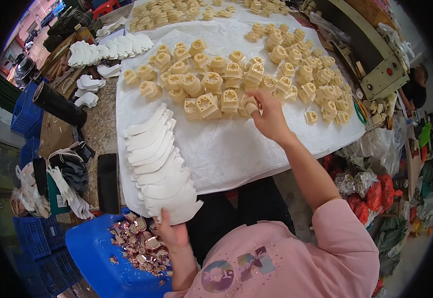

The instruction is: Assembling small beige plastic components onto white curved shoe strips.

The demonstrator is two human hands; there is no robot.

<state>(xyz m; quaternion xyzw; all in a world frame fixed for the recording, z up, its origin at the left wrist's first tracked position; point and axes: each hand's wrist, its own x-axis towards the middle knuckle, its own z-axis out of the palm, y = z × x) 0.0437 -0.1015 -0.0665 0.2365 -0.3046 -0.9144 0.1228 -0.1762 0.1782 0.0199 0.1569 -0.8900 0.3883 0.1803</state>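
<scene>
Saw white sheet (pixel 231 156) over speckled table (pixel 105 131) in cluttered workroom. Noted black phone (pixel 108 184) and black tube (pixel 60 104) left of sheet, grey machine (pixel 386 79) at its far right, red bags (pixel 375 196) beyond its near right edge. Found blue tub (pixel 88 251) of shiny scraps (pixel 139 243) at its near left corner, close beside left hand (pixel 173 233). Pinched cream part (pixel 249 107) over sheet's middle with right hand (pixel 272 118); gripped white curved pieces (pixel 157 159) at sheet's near left edge, left thumb on top, other left fingers hidden.
</scene>
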